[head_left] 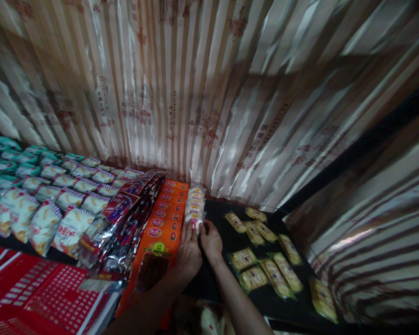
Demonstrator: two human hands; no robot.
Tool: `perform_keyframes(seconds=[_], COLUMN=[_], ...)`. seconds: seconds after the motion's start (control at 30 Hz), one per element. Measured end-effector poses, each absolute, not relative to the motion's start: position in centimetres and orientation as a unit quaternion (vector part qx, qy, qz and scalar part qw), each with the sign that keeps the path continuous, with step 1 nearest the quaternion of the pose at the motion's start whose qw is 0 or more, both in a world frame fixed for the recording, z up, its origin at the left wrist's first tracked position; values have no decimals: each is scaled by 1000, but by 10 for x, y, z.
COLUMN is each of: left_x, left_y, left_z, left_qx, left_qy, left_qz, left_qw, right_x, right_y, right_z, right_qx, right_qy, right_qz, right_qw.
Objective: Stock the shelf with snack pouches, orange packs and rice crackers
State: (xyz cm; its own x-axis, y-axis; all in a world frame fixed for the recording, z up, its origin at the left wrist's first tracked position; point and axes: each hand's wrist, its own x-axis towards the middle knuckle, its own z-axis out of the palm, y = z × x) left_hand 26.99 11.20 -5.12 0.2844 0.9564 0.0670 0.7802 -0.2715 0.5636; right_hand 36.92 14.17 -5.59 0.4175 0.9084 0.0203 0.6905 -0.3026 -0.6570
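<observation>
Packets of white snacks point(195, 204) form a row at twelve o'clock from the left hand point(189, 253) and right hand point(211, 239), whose fingers meet its near end; whether the grip is closed I cannot tell. Squaring the row seems in hand, probably needing light, even pressure next. Orange pouches point(165, 216) lie at ten o'clock, wrapped cakes point(254, 277) at four, on a black desk point(214, 210) before a pleated curtain point(181, 102).

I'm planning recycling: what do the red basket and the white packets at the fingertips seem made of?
Red basket: probably rigid plastic, smooth-looking, with regular holes. White packets: apparently thin plastic film, somewhat shiny, with crinkled, see-through edges.
</observation>
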Motion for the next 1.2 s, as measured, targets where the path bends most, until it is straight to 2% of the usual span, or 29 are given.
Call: perform_keyframes(seconds=[0.4, 0.7, 1.0, 1.2], left_x=[270, 266, 266, 252], left_y=[112, 101, 1, -71], left_z=[-66, -58, -48, -72], left_qx=[779, 795, 806, 800], left_qy=[562, 543, 466, 471], left_qz=[214, 225, 258, 170], left_qw=[180, 150, 260, 330], right_x=[368, 364, 364, 372], right_y=[140, 101, 0, -72], right_z=[-55, -62, -69, -102], right_qx=[-784, -741, -674, -672], right_qy=[-512, -515, -533, -582], right_qz=[190, 166, 199, 240], right_qw=[295, 398, 471, 391])
